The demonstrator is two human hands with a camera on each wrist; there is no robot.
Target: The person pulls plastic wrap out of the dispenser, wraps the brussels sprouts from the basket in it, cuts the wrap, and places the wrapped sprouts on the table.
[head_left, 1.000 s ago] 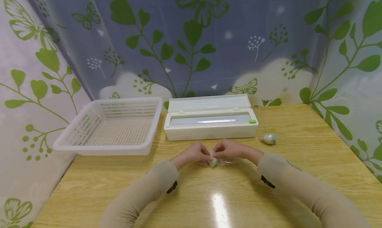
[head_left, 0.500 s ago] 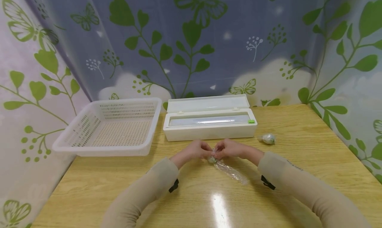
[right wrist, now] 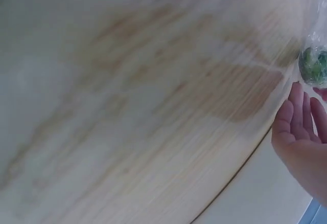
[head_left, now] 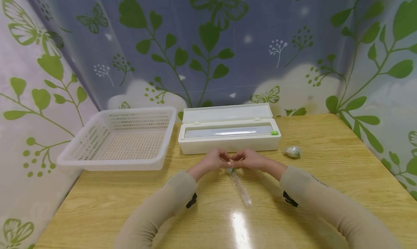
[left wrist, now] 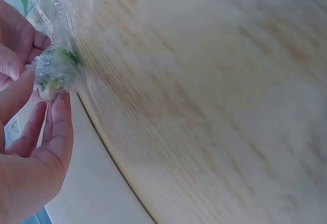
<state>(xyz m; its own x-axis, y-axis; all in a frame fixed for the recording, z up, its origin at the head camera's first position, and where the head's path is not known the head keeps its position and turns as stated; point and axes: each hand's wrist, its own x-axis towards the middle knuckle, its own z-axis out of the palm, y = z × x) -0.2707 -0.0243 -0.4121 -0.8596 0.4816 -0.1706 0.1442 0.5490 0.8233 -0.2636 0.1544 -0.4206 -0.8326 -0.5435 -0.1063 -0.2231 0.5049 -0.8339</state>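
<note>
A small green-and-white bundle wrapped in cling film (head_left: 230,170) is between both hands at the middle of the table, just in front of the long white box. My left hand (head_left: 214,160) pinches it from the left, thumb and fingertips on the wrapped part. From the other side my right hand (head_left: 251,160) pinches it too, its fingers bent inward. A long twisted tail of film (head_left: 241,191) hangs toward me. In the left wrist view, leafy green and pale parts show through the crinkled film of the bundle (left wrist: 57,73).
The long white box (head_left: 228,146) stands behind the hands, lid raised, with a film roll (head_left: 224,132) and a green slider (head_left: 274,133) in it. A white slotted basket (head_left: 114,166) stands at the left. Another wrapped bundle (head_left: 294,152) lies at the right.
The hands have shifted slightly away from me with the bundle. The film tail, bunched near the right hand at first, has come out and swung to point toward me.
</note>
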